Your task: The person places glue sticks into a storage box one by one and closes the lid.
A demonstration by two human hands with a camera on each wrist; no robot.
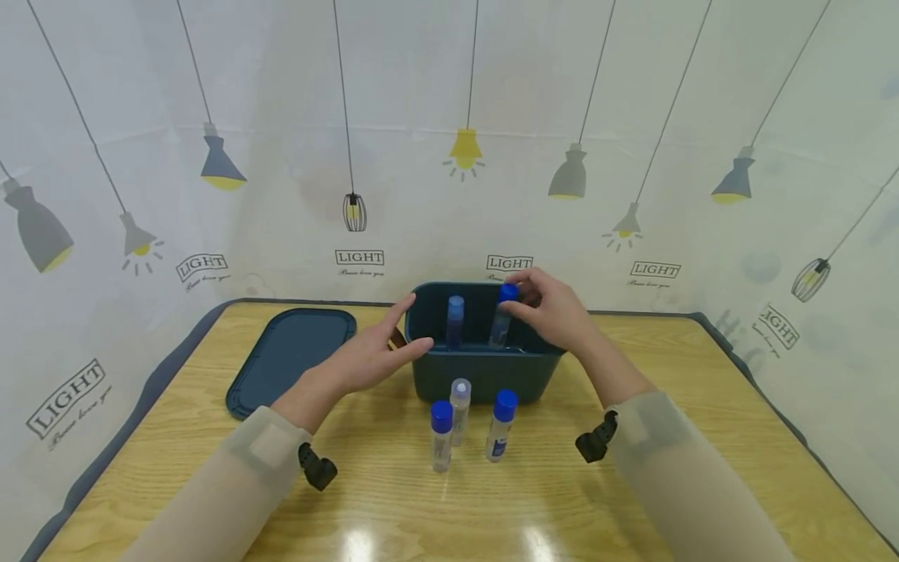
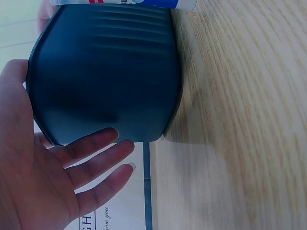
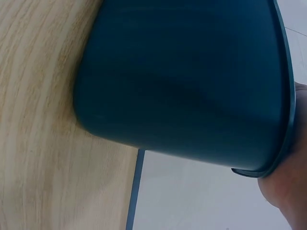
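Note:
Over the right part of a dark teal bin (image 1: 485,378), my right hand (image 1: 555,308) pinches the blue cap of a clear glue stick (image 1: 500,328), whose body hangs inside. Another blue-capped glue stick (image 1: 455,324) stands upright in the bin, left of it. My left hand (image 1: 368,355) rests at the bin's left end, thumb on the front rim and fingers spread along the end wall; the left wrist view shows those fingers (image 2: 103,160) nearly straight. In the right wrist view the bin wall (image 3: 187,86) hides most of my right hand (image 3: 288,177).
In front of the bin stand two blue-capped glue sticks (image 1: 441,437) and a glue stick with a pale top (image 1: 460,410). A dark teal lid (image 1: 295,355) lies flat on the wooden table (image 1: 379,484) at left. A printed curtain (image 1: 421,94) hangs behind.

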